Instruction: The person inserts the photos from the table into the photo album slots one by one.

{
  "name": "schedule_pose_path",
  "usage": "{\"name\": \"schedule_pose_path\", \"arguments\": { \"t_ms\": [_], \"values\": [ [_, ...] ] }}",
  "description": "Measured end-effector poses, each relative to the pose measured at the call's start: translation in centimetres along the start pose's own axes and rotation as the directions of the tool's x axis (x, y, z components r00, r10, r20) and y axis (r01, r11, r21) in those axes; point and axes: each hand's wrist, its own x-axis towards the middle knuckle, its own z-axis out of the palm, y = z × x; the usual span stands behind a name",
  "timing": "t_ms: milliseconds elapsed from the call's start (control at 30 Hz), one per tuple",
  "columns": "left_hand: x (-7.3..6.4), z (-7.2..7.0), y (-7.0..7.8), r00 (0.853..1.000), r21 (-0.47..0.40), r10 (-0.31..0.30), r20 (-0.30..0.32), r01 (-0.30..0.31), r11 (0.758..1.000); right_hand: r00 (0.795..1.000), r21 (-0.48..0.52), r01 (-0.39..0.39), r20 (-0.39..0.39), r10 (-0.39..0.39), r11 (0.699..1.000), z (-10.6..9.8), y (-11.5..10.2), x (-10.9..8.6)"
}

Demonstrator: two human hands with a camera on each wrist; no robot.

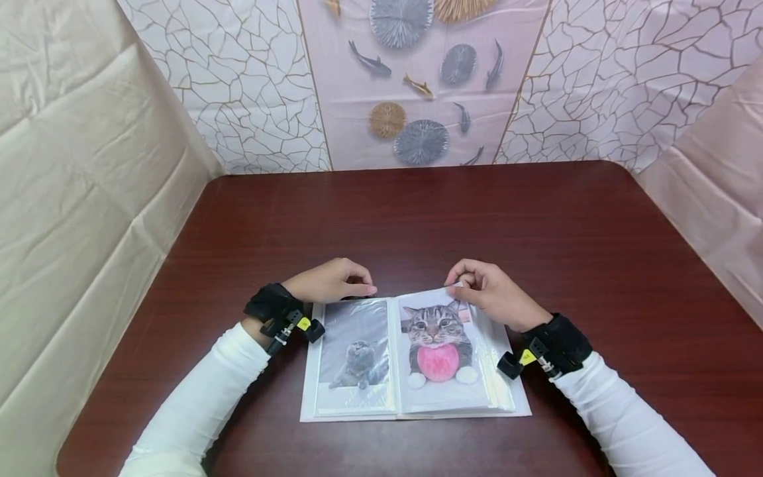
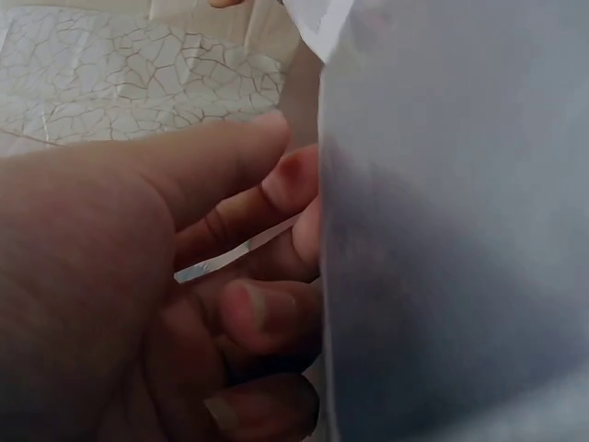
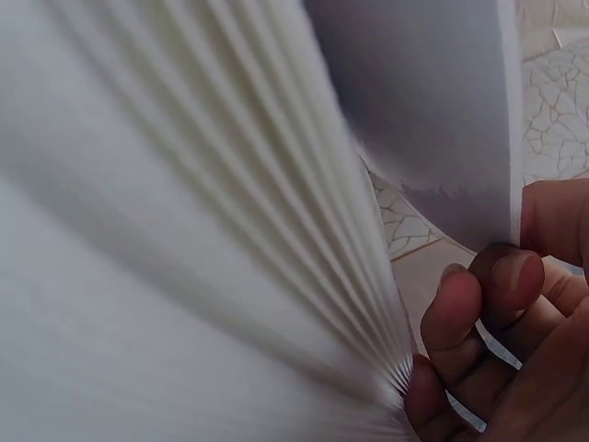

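A photo album (image 1: 308, 397) lies spread on the table, with clear sleeves over its pictures. On its left page is a greyish picture of a small furry animal; the right page (image 1: 479, 397) shows a tabby cat with a pink round shape at its chest. My right hand (image 1: 501, 296) pinches that page's top corner between thumb and fingers, and the page lifts off those beneath. In the right wrist view, the raised page (image 3: 442, 120) stands apart from the fanned stack (image 3: 230, 166). My left hand (image 1: 330, 279) rests at the album's upper left edge, fingers loosely bent.
The dark reddish-brown table (image 1: 405, 218) has rounded far corners. Behind it hangs a patterned cloth (image 1: 417, 86) with fish and round motifs. Pale fabric (image 1: 89, 218) drapes along the left side, with more fabric (image 1: 715, 179) on the right. Both wrists wear black camera straps.
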Motion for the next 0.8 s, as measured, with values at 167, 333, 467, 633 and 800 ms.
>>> {"name": "schedule_pose_path", "arguments": {
  "t_ms": [167, 333, 467, 633, 800],
  "values": [
    [-0.7, -0.8, 0.0, 0.999, 0.044, -0.032, 0.025, 0.031, 0.999, 1.0, -0.006, -0.006, 0.008, 0.006, 1.0, -0.2, -0.1, 0.0],
    [-1.2, -1.6, -0.2, 0.995, 0.061, -0.093, 0.041, 0.091, 0.994, 1.0, -0.025, -0.024, 0.005, 0.024, 0.999, -0.2, -0.1, 0.1],
    [-1.6, -1.9, -0.2, 0.985, 0.053, -0.158, 0.063, 0.155, 0.986, 0.999, -0.039, -0.034, 0.008, 0.034, 0.999, -0.2, 0.0, 0.0],
    [-2.1, -2.3, -0.1, 0.976, 0.052, -0.203, 0.082, 0.199, 0.979, 1.0, -0.046, -0.02, 0.012, 0.021, 0.999, -0.1, 0.1, 0.1],
    [-2.4, -2.6, -0.5, 0.976, 0.049, -0.198, 0.09, 0.195, 0.98, 1.0, -0.036, -0.009, 0.023, 0.01, 0.999, -0.1, 0.1, 0.1]
  ]
}}
